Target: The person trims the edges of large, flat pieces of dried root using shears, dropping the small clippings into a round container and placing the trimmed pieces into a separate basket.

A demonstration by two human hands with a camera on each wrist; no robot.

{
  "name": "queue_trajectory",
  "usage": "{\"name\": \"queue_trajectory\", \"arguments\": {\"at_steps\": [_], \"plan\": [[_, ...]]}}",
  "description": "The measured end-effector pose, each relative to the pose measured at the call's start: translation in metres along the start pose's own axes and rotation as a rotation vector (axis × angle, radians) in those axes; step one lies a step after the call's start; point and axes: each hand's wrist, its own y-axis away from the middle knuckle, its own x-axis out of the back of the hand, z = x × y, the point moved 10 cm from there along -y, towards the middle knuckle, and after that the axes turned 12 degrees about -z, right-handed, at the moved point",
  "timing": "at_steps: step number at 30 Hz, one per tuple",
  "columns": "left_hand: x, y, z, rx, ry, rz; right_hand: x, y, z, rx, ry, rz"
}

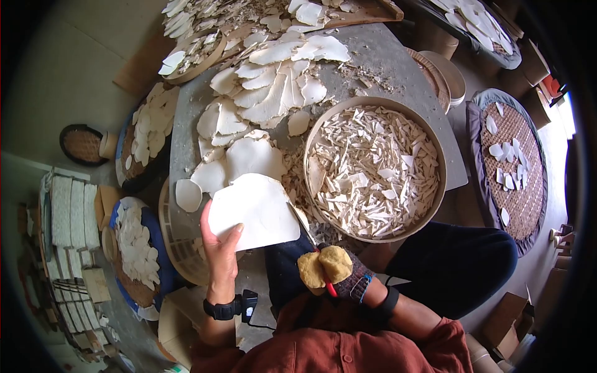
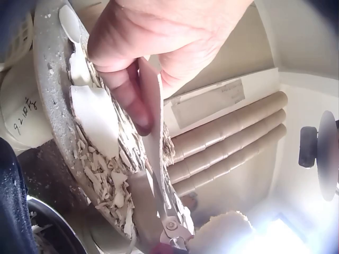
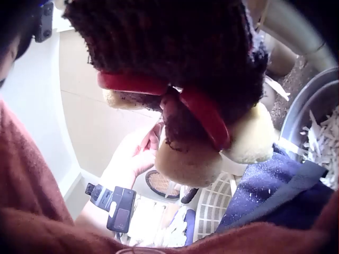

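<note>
A flat white sheet [image 1: 255,214] with one trimmed-looking straight edge is pinched between the thumb and fingers of my left hand [image 1: 219,258]. The left wrist view shows this sheet edge-on, its lower end at the blades of the shears [image 2: 170,225]. My right hand [image 1: 357,278], in a dark knitted glove, grips the shears by their red handles [image 3: 204,116]. Lumps of yellow foam [image 3: 189,165] are fixed around those handles. Part of the blades is hidden behind the sheet. Just beyond the left hand lie more white sheets [image 1: 255,155].
A round tray [image 1: 440,180] full of narrow white strips stands on the grey table [image 1: 379,65], ahead of my right hand. Overlapping sheets [image 1: 280,93] are heaped farther back. Covered round baskets [image 1: 528,211] stand to the right, others to the left.
</note>
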Motion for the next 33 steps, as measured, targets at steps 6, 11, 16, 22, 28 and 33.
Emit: {"name": "queue_trajectory", "arguments": {"at_steps": [6, 11, 16, 22, 28, 33], "plan": [[-0.014, -0.006, 0.006, 0.077, -0.030, -0.123, 0.026, -0.010, -0.015, 0.055, -0.089, 0.032], [-0.009, -0.007, 0.000, 0.081, -0.043, -0.132, 0.030, -0.015, -0.029, 0.088, -0.061, 0.044], [-0.012, -0.008, 0.005, 0.097, -0.039, -0.163, -0.011, -0.009, 0.009, 0.065, -0.121, -0.001], [-0.014, -0.007, 0.016, 0.050, -0.027, -0.127, 0.023, -0.015, -0.024, 0.044, -0.105, -0.061], [-0.024, -0.003, 0.013, 0.105, -0.100, -0.272, 0.004, -0.014, 0.013, -0.147, -0.826, -0.015], [-0.025, -0.002, -0.001, 0.197, -0.010, -0.274, 0.000, -0.012, 0.023, -0.120, -0.836, 0.027]]}}
